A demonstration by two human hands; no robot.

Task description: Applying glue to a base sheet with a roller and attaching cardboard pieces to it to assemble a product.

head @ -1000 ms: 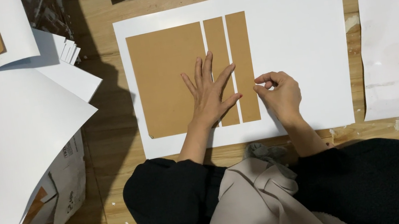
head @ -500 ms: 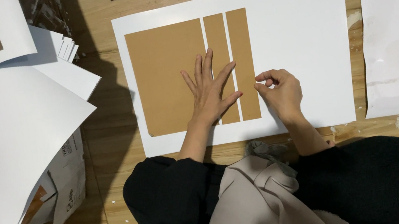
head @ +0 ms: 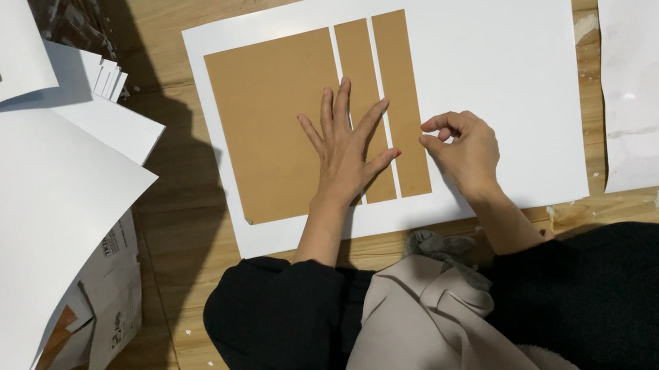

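— Where does the one view sit?

— On the person's head, looking almost straight down at the wooden floor (head: 189,199) (their own lap fills the lower middle of the frame).

— How near?

— Close: the big white sheet (head: 496,59) spans the upper centre, and both hands lie mid-frame. No second view shares anything with it.

The left hand (head: 346,151) lies flat, palm down, on the brown card (head: 280,126), fingers spread and pointing away from the body, thumb stretched toward the card's right edge. Its bare forearm runs back at a slant to a dark sleeve. The right hand (head: 462,149) sits just right of the card, loosely curled, thumb and forefinger tips pinched together, knuckles up, wrist bent slightly inward.
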